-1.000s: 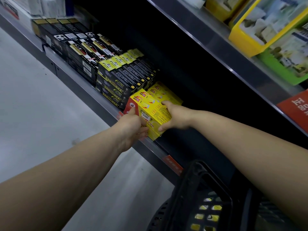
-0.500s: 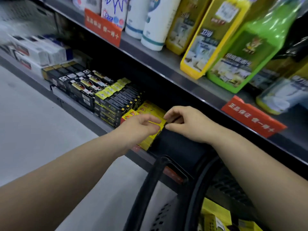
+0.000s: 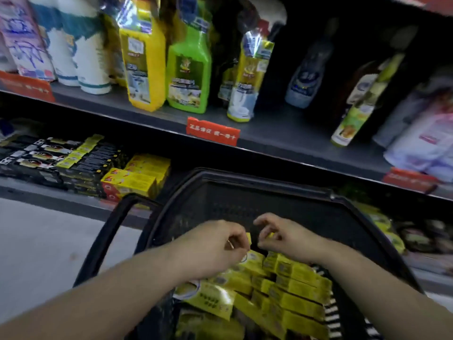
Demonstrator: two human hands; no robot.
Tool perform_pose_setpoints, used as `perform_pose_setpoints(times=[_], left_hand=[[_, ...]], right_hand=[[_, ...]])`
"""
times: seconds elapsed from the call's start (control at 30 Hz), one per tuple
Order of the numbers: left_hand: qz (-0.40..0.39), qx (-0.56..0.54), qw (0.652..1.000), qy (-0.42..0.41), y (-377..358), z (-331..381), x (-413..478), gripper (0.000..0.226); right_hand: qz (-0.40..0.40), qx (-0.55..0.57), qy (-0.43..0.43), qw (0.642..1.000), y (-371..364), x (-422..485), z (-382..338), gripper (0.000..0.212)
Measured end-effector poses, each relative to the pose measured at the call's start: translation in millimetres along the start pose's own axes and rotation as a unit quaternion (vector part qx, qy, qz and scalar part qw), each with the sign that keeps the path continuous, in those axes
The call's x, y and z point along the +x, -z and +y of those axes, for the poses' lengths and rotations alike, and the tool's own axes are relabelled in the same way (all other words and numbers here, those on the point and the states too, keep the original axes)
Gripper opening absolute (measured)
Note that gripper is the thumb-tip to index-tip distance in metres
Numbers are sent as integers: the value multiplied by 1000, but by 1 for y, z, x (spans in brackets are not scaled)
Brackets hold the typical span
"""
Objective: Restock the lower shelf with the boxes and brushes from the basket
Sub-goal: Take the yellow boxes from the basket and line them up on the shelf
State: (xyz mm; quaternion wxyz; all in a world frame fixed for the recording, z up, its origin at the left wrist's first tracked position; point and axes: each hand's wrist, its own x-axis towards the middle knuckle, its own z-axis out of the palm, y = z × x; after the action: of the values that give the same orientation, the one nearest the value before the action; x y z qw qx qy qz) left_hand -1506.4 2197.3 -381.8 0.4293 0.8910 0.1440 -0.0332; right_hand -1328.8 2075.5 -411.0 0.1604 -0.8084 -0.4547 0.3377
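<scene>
Left hand (image 3: 215, 244): over the basket at about 6 o'clock in the view, fingers curled inward. A bit of yellow shows at the fingertips, but blur hides whether they grip anything.
Right hand (image 3: 284, 238): just at 3 o'clock of the left hand and apart from it, fingers curled too. I cannot tell whether they pinch the yellow sliver beside them.
Basket (image 3: 245, 177): black with mesh walls, filling the lower middle of the view. Its handle (image 3: 110, 231) stands out at 9 o'clock.
Boxes in basket (image 3: 299, 285): yellow, stacked in rows beneath both hands. A yellow packet (image 3: 208, 296) lies at 8 o'clock of them (its print is too blurred to read).
Lower shelf (image 3: 36, 192): at 10 o'clock of the basket. It carries yellow shelf boxes (image 3: 137, 179), with black boxes (image 3: 81, 163) touching them at 9 o'clock.
Upper shelf (image 3: 147, 116): at 12 o'clock. A yellow bottle (image 3: 143, 65) and a green bottle (image 3: 188, 69) stand side by side, with a red tag (image 3: 212, 131) on the edge below.
</scene>
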Motion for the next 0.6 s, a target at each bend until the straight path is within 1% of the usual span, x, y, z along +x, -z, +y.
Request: perform_pose_setpoints(times=[0.07,0.1,0.13,0.17,0.23,0.3,0.4,0.47,0.53,0.6], left_hand=[[-6,-62,998,10,-27,10,-1,10],[-7,-86,996,17,-40,13,-2,14],[-10,-101,995,26,-50,13,-4,17],[-16,-107,993,36,-60,11,-5,17],[-33,-109,992,54,-75,6,-6,13],[-45,-103,992,56,-86,4,-4,11],[-61,-108,990,61,-98,6,4,8],[-78,-115,987,77,-103,6,8,8],[-85,-124,984,96,-106,2,10,8],[-85,-140,979,120,-108,0,11,9]], right_hand=[[-7,4,-31,999,-7,-22,34,30],[-11,-8,-49,999,-10,-32,50,28],[-16,-28,-70,997,-14,-41,65,30],[-24,-60,-91,994,-19,-48,80,37],[-45,-138,-126,981,-27,-56,106,57],[-45,-177,-146,972,-33,-54,121,69],[-11,-196,-164,967,-41,-41,135,66],[-19,-225,-171,959,-50,-32,142,64],[-37,-276,-175,944,-59,-27,145,66],[-21,-333,-170,927,-61,-24,145,62]])
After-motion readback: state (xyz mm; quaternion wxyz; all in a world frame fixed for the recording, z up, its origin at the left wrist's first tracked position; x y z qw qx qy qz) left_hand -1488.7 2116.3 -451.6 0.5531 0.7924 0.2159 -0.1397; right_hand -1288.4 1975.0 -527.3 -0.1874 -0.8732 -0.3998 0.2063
